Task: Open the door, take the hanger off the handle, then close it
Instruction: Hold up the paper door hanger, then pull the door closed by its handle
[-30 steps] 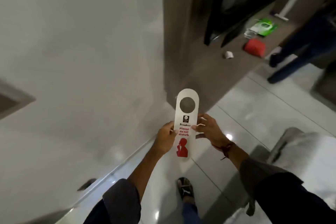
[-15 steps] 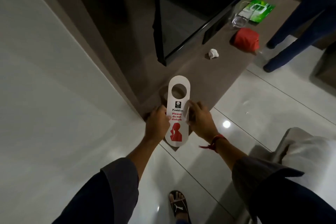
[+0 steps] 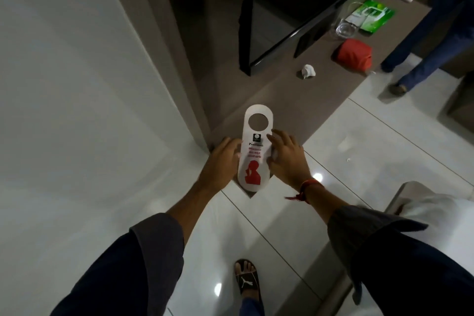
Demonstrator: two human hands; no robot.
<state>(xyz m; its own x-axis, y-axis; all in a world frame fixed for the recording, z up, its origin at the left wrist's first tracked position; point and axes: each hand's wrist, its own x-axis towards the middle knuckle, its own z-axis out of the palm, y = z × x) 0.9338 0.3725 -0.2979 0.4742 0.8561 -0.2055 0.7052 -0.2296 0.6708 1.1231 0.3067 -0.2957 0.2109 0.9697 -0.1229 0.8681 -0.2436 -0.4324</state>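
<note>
The hanger point(image 3: 256, 154) is a white "do not disturb" card with a round hole at its far end and a red figure at its near end. It sits over the near corner of a brown counter point(image 3: 282, 95), with its near end past the edge. My left hand point(image 3: 220, 164) grips its left edge. On the other side, my right hand point(image 3: 287, 159) holds the right edge with the fingers spread. No door or door handle is in view.
A white wall point(image 3: 77, 84) fills the left. On the counter are a black screen point(image 3: 282, 20), crumpled paper point(image 3: 307, 71), a red pouch point(image 3: 352, 54), a glass point(image 3: 345, 29) and a green bag point(image 3: 372, 16). Another person's legs point(image 3: 423, 54) stand at the right. My sandalled foot point(image 3: 247, 279) is on the tiled floor.
I have turned and stepped toward the counter. The hanger, held upright in both hands before, now lies low and flat over the counter's corner.
</note>
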